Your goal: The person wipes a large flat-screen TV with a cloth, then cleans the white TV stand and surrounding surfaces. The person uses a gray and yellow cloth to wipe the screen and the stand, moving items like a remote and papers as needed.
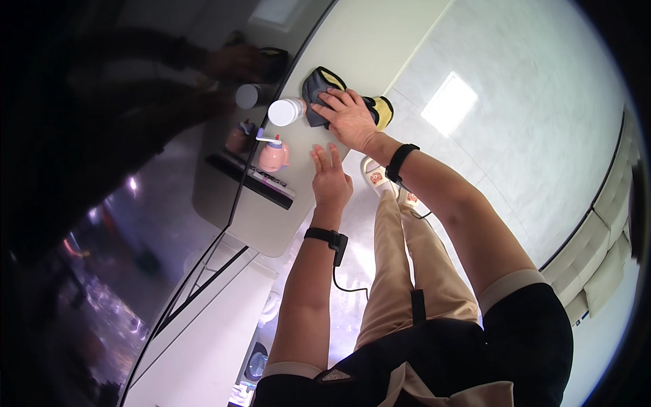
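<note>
Head | rumpled cloth (314, 93): grey, yellow, black-edged | right hand (351, 121) laid on it, spread | left hand (331, 182) empty

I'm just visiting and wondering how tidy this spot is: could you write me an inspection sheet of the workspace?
Surface: pale table with a rounded near corner.
Things at hand: grey-and-yellow fabric item, its yellow end apparently reaching past the table edge.
Clutter: white-lidded jar beside the fabric; pink cranked gadget; dark bar.
Hands: right hand lies on the fabric, fingers spread; left hand is near the table edge, seemingly holding nothing.
Cables: black cable hangs from the left wristband; far end unclear.
Surroundings: glossy dark panel with reflections; pale floor; padded beige furniture.
</note>
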Motion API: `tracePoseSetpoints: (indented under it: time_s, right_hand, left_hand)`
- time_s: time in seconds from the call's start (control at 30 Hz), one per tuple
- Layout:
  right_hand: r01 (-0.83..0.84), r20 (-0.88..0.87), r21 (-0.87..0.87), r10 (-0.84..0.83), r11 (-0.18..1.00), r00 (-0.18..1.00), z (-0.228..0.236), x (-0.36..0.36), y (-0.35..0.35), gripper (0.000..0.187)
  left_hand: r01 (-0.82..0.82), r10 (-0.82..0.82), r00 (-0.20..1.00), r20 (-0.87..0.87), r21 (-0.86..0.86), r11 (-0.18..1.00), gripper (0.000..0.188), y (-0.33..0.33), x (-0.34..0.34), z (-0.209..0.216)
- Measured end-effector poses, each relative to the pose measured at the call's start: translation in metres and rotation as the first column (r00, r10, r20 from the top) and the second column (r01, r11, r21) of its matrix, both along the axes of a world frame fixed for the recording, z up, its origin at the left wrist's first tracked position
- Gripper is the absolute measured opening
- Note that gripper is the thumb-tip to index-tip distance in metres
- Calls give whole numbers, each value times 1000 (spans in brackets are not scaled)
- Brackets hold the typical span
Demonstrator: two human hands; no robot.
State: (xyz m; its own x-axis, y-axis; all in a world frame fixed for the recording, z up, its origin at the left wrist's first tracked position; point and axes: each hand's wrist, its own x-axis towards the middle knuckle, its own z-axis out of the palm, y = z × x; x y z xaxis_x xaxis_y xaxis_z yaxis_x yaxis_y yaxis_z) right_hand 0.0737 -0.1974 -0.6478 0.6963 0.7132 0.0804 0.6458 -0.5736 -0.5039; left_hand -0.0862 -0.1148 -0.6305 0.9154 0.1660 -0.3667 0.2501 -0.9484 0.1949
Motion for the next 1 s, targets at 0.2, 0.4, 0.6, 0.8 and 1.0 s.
tracePoseSetpoints:
  time_s: [0.2, 0.4, 0.6, 0.8, 1.0]
  right_hand:
    - [-209, 118, -57, 214, 976, 970, 0, -11, -18, 68]
    - [125, 212, -226, -77, 966, 974, -12, 112, -79, 69]
    - [346, 323, -195, -274, 918, 906, -24, 141, -67, 60]
    - [-264, 84, -168, 280, 950, 956, -6, 22, -44, 57]
    - [-217, 70, -79, 223, 973, 972, -9, -29, -45, 55]
  left_hand:
    - [4, -4, 1000, -3, 12, 1000, 83, 0, 1, 1]
    - [-9, 9, 1000, -11, -1, 1000, 82, -1, 2, 3]
    - [-22, 22, 999, 31, 6, 1000, 81, -6, 1, 1]
    - [-97, 117, 985, 127, -153, 983, 76, -6, -14, 0]
    - [-337, 348, 937, -1, -261, 905, 71, -28, -111, 9]
